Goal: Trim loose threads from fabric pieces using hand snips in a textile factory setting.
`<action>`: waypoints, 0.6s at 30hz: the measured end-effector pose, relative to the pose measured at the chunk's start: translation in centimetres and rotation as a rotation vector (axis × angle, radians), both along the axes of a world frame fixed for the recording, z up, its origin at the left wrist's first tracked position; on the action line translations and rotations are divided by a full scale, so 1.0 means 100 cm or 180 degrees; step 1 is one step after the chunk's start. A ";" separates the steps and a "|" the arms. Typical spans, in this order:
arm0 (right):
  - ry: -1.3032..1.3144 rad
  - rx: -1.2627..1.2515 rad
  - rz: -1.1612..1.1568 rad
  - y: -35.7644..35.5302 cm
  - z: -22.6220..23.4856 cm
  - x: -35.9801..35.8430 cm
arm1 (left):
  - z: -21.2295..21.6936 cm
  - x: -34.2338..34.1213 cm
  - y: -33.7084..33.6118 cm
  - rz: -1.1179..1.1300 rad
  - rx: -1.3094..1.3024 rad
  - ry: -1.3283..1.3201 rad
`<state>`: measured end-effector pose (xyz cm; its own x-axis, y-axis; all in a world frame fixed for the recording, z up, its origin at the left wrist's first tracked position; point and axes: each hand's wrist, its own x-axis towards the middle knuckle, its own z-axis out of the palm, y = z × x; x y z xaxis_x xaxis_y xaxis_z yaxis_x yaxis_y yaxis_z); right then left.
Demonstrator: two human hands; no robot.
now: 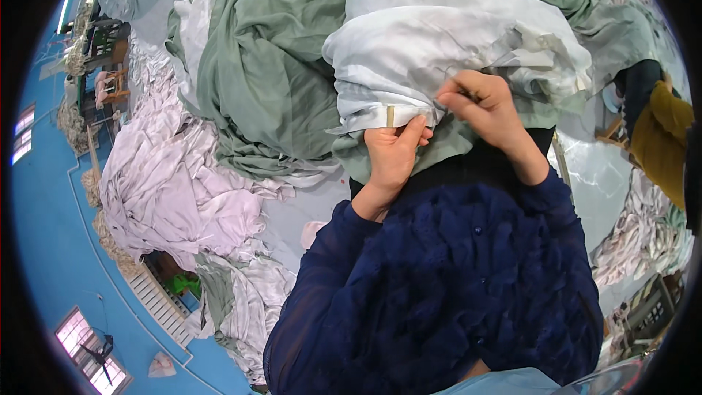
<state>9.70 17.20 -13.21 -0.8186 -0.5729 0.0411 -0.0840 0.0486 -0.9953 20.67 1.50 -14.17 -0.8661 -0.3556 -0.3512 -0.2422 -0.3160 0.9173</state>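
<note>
A large white cloth (431,36) with a pale green side is bunched up across my lap. My left hand (393,155) pinches its hemmed edge between thumb and fingers, close to a short tan strip (390,116) on the hem. Just to the right, my right hand (488,108) is raised over the cloth with thumb and fingertips pressed together. Whatever the right fingertips hold, if anything, is too small to make out.
A big heap of green cloth (270,66) rises at the left of the white one. Pale pink cloth (179,175) lies piled farther left. At the right edge sits a person in a mustard garment (662,143). A blue wall (51,249) runs along the left.
</note>
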 end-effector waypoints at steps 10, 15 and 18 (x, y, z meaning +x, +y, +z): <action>0.1562 0.0524 0.0050 -0.015 -0.011 0.013 | -0.004 0.001 0.001 -0.0154 -0.0235 0.0072; 0.1831 0.0618 -0.0606 -0.007 -0.020 0.004 | 0.001 -0.001 0.002 -0.0148 -0.0273 0.0051; 0.1781 0.0632 -0.0959 -0.007 -0.030 0.004 | 0.002 -0.003 0.004 -0.0108 -0.0286 -0.0034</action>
<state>10.14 16.46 -16.20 -0.8300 -0.3629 0.4235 -0.5393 0.3288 -0.7752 20.41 1.86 -14.02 -0.8746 -0.3566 -0.3284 -0.2612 -0.2241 0.9389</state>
